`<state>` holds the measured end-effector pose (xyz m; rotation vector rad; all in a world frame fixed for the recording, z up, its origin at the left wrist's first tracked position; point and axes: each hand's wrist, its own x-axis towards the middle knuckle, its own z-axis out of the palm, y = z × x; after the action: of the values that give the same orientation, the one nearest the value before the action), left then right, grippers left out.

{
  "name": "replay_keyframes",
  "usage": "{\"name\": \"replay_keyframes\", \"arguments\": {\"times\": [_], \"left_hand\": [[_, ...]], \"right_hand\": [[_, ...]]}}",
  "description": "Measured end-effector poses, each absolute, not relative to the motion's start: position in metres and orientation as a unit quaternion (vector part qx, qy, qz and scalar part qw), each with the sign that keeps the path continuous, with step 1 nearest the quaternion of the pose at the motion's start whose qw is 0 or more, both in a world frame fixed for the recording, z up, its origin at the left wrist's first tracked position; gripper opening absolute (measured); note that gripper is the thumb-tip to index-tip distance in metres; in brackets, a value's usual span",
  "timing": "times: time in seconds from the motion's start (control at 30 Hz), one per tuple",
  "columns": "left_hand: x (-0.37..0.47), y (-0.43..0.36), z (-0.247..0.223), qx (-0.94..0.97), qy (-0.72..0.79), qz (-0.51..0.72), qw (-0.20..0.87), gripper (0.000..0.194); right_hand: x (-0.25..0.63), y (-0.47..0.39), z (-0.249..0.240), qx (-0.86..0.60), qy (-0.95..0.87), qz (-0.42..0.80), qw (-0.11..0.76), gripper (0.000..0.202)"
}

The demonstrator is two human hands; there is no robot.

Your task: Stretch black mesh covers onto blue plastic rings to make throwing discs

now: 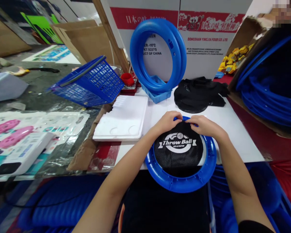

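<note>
A blue plastic ring [181,184] leans on the table's front edge, its near side toward my body. Inside it lies a black mesh net [181,157] printed "Throw Ball". At the ring's far rim my left hand [169,121] is closed, fingertips pinching the net's upper edge. Close beside it my right hand [205,125] pinches the same edge. The fingertips partly cover the spot where net and rim meet. Beyond the hands, more black mesh nets [199,94] lie in a loose pile.
Blue rings [134,53] stand upright in a light blue tray [157,97] against a printed carton [203,61]. To the left are a white foam lid [122,119] and a tilted blue basket [94,81]. A box at right holds blue rings [269,100]; more rings [60,204] lie below the table.
</note>
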<state>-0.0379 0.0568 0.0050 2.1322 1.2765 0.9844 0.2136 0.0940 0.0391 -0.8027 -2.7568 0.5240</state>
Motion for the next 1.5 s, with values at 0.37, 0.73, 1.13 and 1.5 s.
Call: {"name": "replay_keyframes", "arguments": {"times": [0.37,0.73,1.13,1.5], "left_hand": [[-0.037,0.059,0.0,0.782,0.451,0.369,0.22,0.015],[-0.035,0.057,0.001,0.796,0.472,0.333,0.183,0.02],[-0.032,0.055,0.005,0.793,0.49,0.323,0.166,0.023],[-0.031,0.053,0.009,0.817,0.51,0.248,0.105,0.031]], "right_hand": [[0.214,0.094,0.033,-0.31,-0.934,0.13,0.119,0.046],[0.212,0.098,0.027,-0.31,-0.935,0.128,0.118,0.044],[0.21,0.098,0.028,-0.319,-0.931,0.128,0.121,0.042],[0.208,0.096,0.03,-0.353,-0.926,0.108,0.073,0.045]]}}
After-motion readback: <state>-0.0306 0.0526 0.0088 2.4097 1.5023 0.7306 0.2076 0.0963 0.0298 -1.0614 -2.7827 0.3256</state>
